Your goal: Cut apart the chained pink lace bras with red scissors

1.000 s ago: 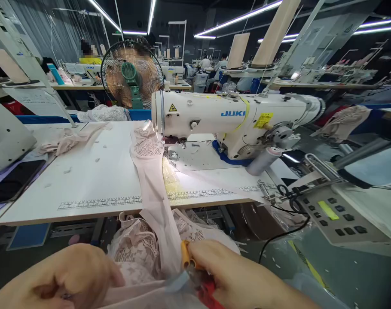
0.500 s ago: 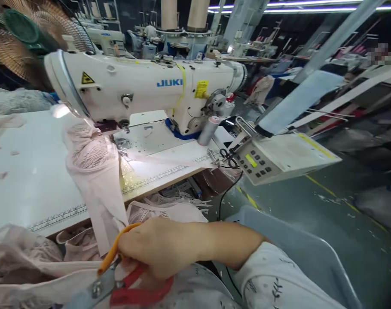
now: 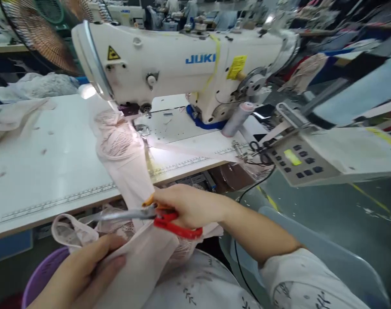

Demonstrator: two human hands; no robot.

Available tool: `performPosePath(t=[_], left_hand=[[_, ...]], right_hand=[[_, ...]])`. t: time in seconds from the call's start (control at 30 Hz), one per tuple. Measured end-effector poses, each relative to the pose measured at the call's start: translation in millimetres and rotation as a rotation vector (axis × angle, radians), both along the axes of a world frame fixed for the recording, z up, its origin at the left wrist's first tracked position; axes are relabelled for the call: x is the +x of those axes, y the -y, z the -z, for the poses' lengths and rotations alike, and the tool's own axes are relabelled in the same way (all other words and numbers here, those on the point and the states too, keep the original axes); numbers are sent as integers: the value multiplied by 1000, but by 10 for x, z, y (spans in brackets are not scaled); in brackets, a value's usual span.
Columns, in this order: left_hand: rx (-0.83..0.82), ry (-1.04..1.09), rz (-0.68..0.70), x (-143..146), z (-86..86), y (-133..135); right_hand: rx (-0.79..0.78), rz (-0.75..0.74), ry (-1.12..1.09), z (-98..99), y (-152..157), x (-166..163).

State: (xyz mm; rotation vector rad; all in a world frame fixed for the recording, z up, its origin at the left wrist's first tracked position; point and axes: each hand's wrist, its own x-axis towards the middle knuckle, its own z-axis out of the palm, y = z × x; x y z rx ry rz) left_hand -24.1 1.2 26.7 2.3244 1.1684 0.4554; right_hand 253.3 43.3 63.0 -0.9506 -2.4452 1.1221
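Note:
My right hand [image 3: 189,206] is closed round a pair of scissors [image 3: 157,216] with red and orange handles, blades pointing left. The blades lie against a pale pink lace fabric strip [image 3: 127,167] that runs from under the needle of the white JUKI sewing machine [image 3: 182,68] down over the table edge to my lap. My left hand [image 3: 82,270] grips the lower end of that fabric at the bottom left, fingers pinched on it.
The white sewing table [image 3: 47,163] has a printed ruler along its front edge. A control panel [image 3: 295,161] stands to the right, a grey thread cone [image 3: 237,120] beside the machine. A fan [image 3: 41,30] stands behind. A purple basket [image 3: 41,274] sits below left.
The view has swung back left and down. My left hand has come back into view holding the fabric, and my right hand has raised the scissors to the strip.

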Motion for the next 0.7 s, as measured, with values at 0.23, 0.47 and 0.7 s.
performPosePath(t=[0.23,0.47,0.7], left_hand=[[59,49,133,195,-103,-131],[-245,130,27,520,-119,-262],[-514,199,-132,510,-135,-332]], right_hand=[[-93,7,-36,114,-165,-43],[-45,-88,83,-10,-234,-112],[0,-156,94,-51,-391,-90]])
